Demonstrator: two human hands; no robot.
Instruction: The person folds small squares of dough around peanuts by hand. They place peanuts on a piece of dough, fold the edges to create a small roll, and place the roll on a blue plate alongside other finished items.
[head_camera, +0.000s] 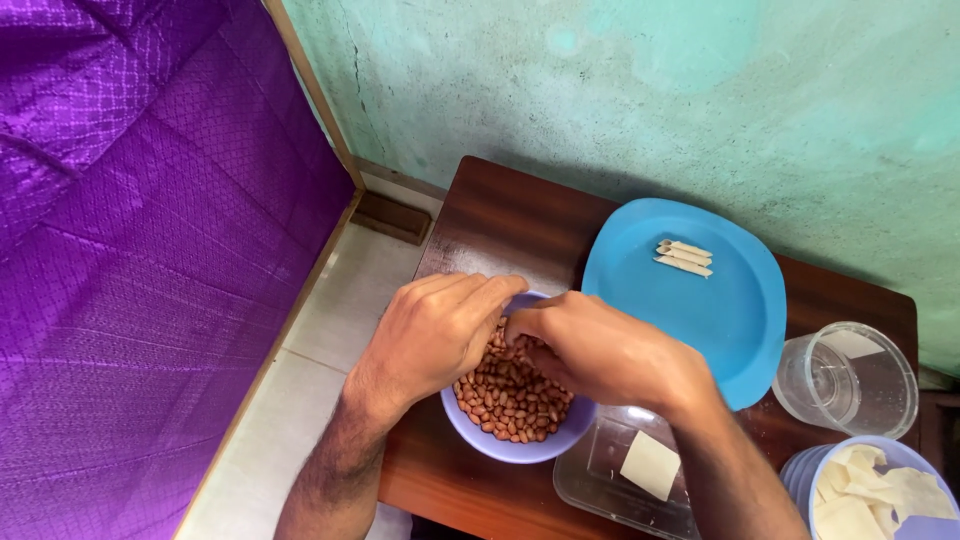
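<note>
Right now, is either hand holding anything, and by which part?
Cannot be told for sure. Both the left hand and right hand have fingertips down among the peanuts in the purple bowl, hiding any grip.

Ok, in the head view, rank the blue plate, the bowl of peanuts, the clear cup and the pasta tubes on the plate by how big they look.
Largest to smallest:
1. blue plate
2. bowl of peanuts, partly hidden by both hands
3. clear cup
4. pasta tubes
</note>
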